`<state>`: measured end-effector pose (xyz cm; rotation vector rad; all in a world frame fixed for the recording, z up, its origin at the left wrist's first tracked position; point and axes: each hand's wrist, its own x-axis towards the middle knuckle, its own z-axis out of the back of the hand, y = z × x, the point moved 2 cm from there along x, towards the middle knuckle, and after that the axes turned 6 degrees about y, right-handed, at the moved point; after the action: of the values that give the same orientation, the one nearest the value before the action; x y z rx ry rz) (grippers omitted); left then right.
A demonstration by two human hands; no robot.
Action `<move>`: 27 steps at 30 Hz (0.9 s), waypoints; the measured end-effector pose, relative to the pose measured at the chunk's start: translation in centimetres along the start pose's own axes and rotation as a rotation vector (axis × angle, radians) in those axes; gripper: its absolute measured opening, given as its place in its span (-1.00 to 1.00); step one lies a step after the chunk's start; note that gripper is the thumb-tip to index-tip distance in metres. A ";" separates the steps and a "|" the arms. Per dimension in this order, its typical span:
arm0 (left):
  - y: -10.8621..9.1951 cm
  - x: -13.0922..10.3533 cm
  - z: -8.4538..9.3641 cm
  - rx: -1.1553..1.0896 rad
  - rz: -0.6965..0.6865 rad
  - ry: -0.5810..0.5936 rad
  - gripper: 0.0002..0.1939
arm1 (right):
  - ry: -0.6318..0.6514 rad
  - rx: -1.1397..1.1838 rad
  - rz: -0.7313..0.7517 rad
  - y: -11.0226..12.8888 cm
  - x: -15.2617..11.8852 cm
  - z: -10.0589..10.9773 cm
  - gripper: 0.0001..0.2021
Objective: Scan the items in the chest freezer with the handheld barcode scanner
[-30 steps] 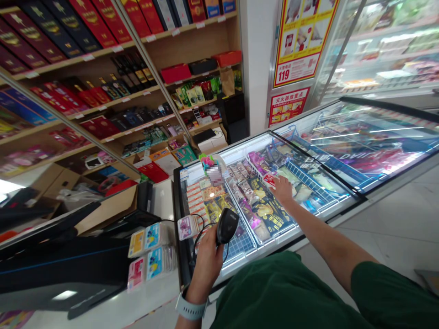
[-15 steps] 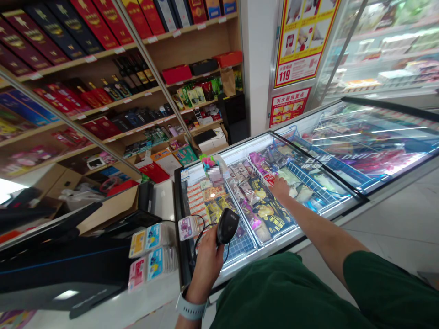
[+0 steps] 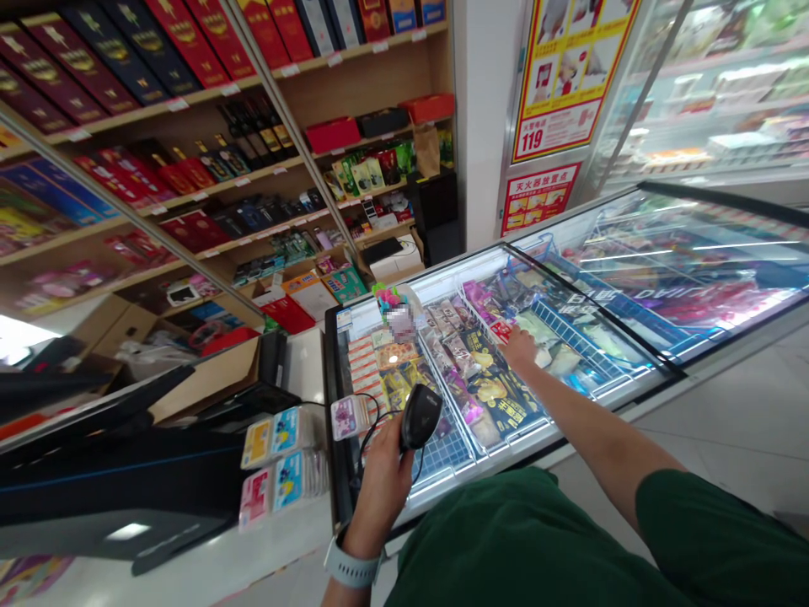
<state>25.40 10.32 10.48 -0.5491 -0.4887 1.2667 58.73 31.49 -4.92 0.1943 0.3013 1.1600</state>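
Freezer below us; reaching seems the step: our left hand grips a black scanner, our right hand meets a red item (pinched or not, we cannot tell); moving it calls for care.

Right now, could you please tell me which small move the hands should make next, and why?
I would probably draw the red packet toward the scanner with the right hand: its fingers are at the packet, though their grip is unclear, while the left hand holds the scanner, apart from it.
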 end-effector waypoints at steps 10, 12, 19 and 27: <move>-0.2 0.1 0.0 -0.018 0.010 0.004 -0.52 | -0.056 0.035 -0.042 0.0 0.6 -0.4 -0.32; -0.2 0.1 0.0 -0.017 0.004 -0.007 -0.52 | -0.038 0.038 -0.047 0.1 0.5 -0.6 -0.31; 0.2 -0.1 0.0 -0.032 0.026 -0.002 -0.50 | -0.134 -0.024 0.065 0.7 -0.6 -0.2 -0.30; 0.0 -0.5 0.1 -0.064 0.046 0.015 -0.47 | -0.116 -0.118 0.302 3.2 -2.2 -0.8 -0.40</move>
<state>25.21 9.86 10.52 -0.6261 -0.5076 1.2937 54.93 30.72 -4.41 0.2074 0.1019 1.4550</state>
